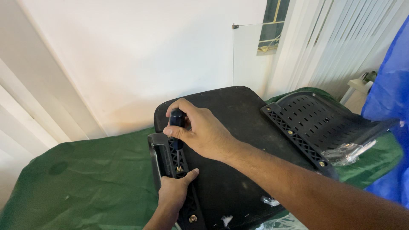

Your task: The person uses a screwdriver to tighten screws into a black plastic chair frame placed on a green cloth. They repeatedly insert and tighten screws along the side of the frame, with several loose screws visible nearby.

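At frame centre your right hand gripped the screwdriver upright over a bolt on the chair seat — your left hand clasped the armrest bracket below; best kept plumb, pressed firmly.

Upright dark screwdriver (on bracket)

One item of packaging is noted: a crumpled clear plastic wrapper at the right of the scene, lying against the near end of the slotted black plastic part on the green cloth. Further clear plastic scraps lie at the near edge of the black seat panel. No labels, signs or screens are observed.
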